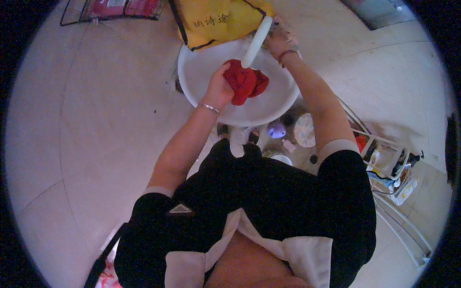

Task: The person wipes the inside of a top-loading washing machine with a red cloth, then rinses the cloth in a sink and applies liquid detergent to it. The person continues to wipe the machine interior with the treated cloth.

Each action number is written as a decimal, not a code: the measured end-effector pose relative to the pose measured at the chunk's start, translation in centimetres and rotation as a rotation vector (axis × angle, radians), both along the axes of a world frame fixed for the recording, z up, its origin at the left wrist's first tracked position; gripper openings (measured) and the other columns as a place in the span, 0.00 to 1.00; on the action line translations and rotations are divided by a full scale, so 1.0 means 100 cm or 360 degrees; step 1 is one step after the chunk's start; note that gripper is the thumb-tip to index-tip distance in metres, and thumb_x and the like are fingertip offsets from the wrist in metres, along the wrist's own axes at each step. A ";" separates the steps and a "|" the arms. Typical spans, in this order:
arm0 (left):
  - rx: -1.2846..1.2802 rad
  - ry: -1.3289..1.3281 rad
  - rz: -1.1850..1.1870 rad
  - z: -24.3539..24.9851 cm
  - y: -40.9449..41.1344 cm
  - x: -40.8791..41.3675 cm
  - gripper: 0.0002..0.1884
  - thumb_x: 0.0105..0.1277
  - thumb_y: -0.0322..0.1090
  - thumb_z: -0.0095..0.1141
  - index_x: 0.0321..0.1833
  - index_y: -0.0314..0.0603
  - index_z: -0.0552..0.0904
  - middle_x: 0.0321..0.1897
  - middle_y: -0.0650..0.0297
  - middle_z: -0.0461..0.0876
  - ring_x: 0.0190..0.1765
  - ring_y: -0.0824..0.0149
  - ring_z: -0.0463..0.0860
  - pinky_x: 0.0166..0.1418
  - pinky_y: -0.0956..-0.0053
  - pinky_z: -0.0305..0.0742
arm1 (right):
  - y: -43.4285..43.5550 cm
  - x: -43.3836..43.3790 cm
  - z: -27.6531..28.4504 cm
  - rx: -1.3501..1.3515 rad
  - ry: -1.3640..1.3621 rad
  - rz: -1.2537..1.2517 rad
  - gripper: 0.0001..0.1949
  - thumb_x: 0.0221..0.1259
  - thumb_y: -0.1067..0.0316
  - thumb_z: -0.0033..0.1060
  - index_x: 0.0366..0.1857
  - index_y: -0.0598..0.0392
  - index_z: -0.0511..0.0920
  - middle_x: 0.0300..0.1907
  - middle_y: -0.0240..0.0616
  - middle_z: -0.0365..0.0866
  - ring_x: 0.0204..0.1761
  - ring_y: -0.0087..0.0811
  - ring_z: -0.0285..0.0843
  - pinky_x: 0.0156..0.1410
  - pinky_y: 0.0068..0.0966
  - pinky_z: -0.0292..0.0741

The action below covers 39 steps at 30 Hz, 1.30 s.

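Observation:
A crumpled red cloth (240,81) is gripped in my left hand (220,86), over the bowl of a white washbasin (196,86). The lower end of a white tube-like spout (257,42) comes down just above the cloth. At the far right rim, my right hand (282,40) is beside the spout's upper end. Its fingers are blurred, and I cannot make out whether they hold anything. A yellow bag or cloth (219,27) with black edging and writing overlaps the basin's back edge.
Under the basin are a purple object (276,130), an oval patterned piece (305,130) and a white container (282,159). A white wire rack (385,138) with bottles and packets stands close by my right arm. A pink-red bag (126,9) lies at the upper left.

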<state>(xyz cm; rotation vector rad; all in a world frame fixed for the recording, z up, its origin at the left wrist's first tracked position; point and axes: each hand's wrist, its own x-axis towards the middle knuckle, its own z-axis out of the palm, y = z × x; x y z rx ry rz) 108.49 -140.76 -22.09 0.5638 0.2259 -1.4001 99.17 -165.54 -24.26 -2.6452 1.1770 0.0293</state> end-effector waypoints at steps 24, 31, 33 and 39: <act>0.0152 -0.0261 0.0078 -0.010 -0.013 -0.030 0.13 0.72 0.39 0.44 0.47 0.38 0.77 0.46 0.54 0.83 0.51 0.51 0.81 0.60 0.51 0.75 | 0.055 -0.077 -0.002 0.0010 -0.0307 0.0400 0.21 0.62 0.57 0.56 0.58 0.50 0.71 0.53 0.46 0.78 0.53 0.50 0.76 0.55 0.43 0.77; 0.0277 -0.0417 0.0049 -0.014 -0.019 -0.024 0.13 0.73 0.40 0.44 0.49 0.39 0.76 0.45 0.56 0.82 0.49 0.55 0.81 0.59 0.54 0.76 | 0.089 -0.069 -0.022 0.0514 -0.0901 0.0875 0.26 0.54 0.60 0.62 0.59 0.51 0.72 0.56 0.49 0.77 0.58 0.52 0.75 0.66 0.41 0.71; 0.0294 -0.0446 0.0036 -0.012 -0.020 -0.024 0.13 0.73 0.40 0.45 0.49 0.39 0.77 0.45 0.56 0.82 0.49 0.56 0.81 0.59 0.54 0.77 | 0.096 -0.053 -0.040 0.0686 -0.0923 0.0875 0.29 0.50 0.59 0.65 0.60 0.52 0.72 0.57 0.50 0.76 0.58 0.52 0.74 0.67 0.41 0.69; 0.0231 -0.0550 -0.0021 0.005 -0.005 -0.017 0.14 0.71 0.42 0.51 0.48 0.38 0.78 0.43 0.58 0.82 0.48 0.58 0.82 0.58 0.57 0.77 | 0.099 -0.047 -0.096 0.0671 -0.0856 0.1138 0.34 0.45 0.57 0.69 0.61 0.53 0.71 0.57 0.49 0.77 0.58 0.52 0.75 0.66 0.40 0.71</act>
